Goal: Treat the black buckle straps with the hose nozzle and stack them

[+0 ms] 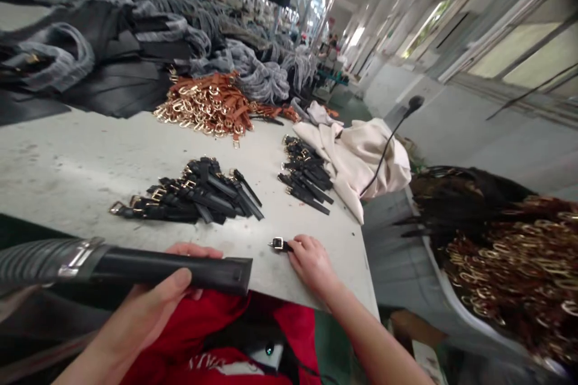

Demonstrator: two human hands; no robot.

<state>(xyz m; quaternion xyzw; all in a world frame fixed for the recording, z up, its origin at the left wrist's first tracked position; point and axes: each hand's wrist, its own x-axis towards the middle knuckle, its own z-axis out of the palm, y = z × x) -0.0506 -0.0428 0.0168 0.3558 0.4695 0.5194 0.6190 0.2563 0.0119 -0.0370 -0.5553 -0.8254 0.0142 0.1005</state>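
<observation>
- The hands are well apart, each busy with something of its own.
- From where I stand, the left hand point(158, 299) is wrapped around a black tube point(212, 271), thumb on the near side and fingers behind; the tube's flat, wide end points toward the person's right.
- A ribbed hose point(36, 261) joins that tube on the left, with a metal clamp point(81, 257) at the joint.
- The right hand point(313, 261) rests low over the surface point(90, 138), fingertips on a small black strap point(280, 245); its buckle pokes out to the left of the fingers, and the rest is hidden under them.
- Beyond the tube lies a heap of black straps point(203, 192) with gold-coloured buckles, loosely fanned out.
- A smaller pile of black straps point(309, 177) sits farther right, just beside a rumpled cream cloth point(365, 150) that hangs over the edge.
- Behind these is a mound of orange-brown straps point(221, 102) with gold-coloured metal fittings, near grey looped bundles point(257, 72) and black sheets point(117, 87).
- Off to the right, below the surface, I see a big pile of brown straps point(519, 258) with shiny buckles.
- The person wears red clothing point(194, 325).
</observation>
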